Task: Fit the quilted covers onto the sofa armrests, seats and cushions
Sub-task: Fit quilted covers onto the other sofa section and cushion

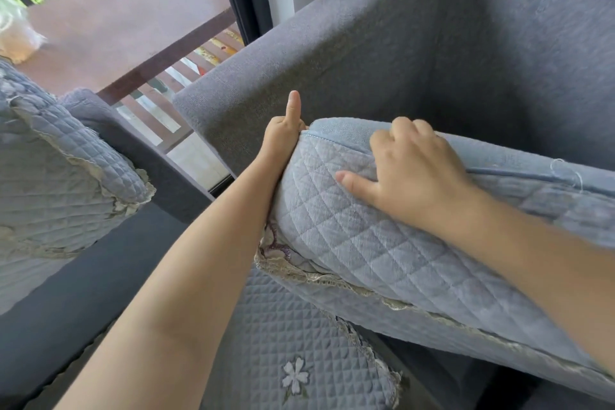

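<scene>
The cushion [349,226], already wearing its quilted cover [332,196], lies lengthwise across the middle of the view, its near end caught between both hands and resting against the grey sofa armrest [299,53] behind it. The left hand [283,140] sits at the cushion's end corner, its grip narrow and pinching the piped edge of the cover, with one finger sticking straight up clear of the fabric; the bare forearm runs in from the lower left, pressed along the cushion's end face. The right hand [412,173] comes over the top from the right, its fingers curled over the upper seam and gripping it, the thumb laid flat and pointing left on the quilted face. The cover is pale blue-grey cloth stitched in a small diamond pattern, with a thin blue piping along the top seam and a beige lace trim hanging along the lower edge. Beneath the cushion, another quilted piece [293,343] in a finer square pattern lies spread out, carrying an embroidered white flower. At the left edge, a second lace-trimmed quilted cover [56,176] drapes over another armrest.
</scene>
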Demonstrator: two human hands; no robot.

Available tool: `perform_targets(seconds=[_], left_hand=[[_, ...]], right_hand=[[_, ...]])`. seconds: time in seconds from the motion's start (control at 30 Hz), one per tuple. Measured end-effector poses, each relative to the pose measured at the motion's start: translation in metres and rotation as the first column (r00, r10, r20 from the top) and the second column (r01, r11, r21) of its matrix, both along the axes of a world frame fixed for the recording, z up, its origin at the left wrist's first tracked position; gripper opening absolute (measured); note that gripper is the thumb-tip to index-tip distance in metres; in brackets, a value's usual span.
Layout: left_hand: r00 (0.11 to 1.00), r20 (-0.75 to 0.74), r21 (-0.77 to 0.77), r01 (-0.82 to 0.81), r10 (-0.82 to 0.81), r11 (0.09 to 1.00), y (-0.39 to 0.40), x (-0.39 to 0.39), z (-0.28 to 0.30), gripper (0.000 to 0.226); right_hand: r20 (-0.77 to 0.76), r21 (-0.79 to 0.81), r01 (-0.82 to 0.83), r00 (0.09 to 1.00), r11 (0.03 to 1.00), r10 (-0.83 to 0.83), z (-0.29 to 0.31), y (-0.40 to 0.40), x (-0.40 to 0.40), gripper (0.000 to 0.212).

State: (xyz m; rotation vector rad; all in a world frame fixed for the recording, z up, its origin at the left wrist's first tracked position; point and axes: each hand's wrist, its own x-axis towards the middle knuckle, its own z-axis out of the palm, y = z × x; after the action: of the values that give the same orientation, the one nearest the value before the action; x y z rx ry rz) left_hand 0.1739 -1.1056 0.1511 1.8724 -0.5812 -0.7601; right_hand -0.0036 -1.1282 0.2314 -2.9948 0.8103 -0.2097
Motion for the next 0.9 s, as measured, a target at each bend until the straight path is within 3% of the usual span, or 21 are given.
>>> perform_targets(seconds=[0.07,0.17,0.27,0.47,0.57,0.73,0.8,0.9], left_hand=[[1.000,0.000,0.004,-0.010,0.010,1.000,0.001,-0.002,0.002,0.071],[1.000,-0.003,0.010,-0.022,0.022,1.000,0.005,-0.002,0.001,0.067],[1.000,0.014,0.036,-0.018,0.018,0.999,0.007,-0.002,0.000,0.058],[0.999,0.050,0.142,0.011,-0.019,0.990,0.005,0.000,-0.003,0.057],[0.997,-0.058,0.114,-0.047,0.053,0.992,0.010,-0.008,0.000,0.054],[0.959,-0.281,0.086,-0.018,0.042,0.996,0.013,-0.009,0.001,0.055],[0.910,-0.415,0.032,0.025,-0.009,0.999,0.017,-0.011,0.001,0.061],[0.832,-0.539,-0.121,0.079,-0.133,0.989,0.039,-0.011,-0.005,0.042]], right_hand=[[-0.165,0.164,0.072,0.985,0.984,-0.044,0.003,-0.007,0.004,0.058],[-0.233,0.272,0.046,0.972,0.961,0.020,0.009,-0.017,0.009,0.054],[-0.108,0.321,0.021,0.994,0.947,0.015,0.006,-0.018,0.013,0.051],[0.262,0.106,-0.033,0.965,0.994,0.004,-0.005,-0.020,0.018,0.063],[0.394,0.060,-0.081,0.918,0.995,0.051,-0.008,-0.034,0.023,0.069],[0.442,-0.001,-0.028,0.897,1.000,0.025,-0.016,-0.048,0.028,0.067],[0.305,0.087,0.027,0.951,0.996,-0.052,-0.022,-0.055,0.029,0.057],[0.211,0.155,0.050,0.974,0.987,-0.083,-0.021,-0.052,0.028,0.051]])
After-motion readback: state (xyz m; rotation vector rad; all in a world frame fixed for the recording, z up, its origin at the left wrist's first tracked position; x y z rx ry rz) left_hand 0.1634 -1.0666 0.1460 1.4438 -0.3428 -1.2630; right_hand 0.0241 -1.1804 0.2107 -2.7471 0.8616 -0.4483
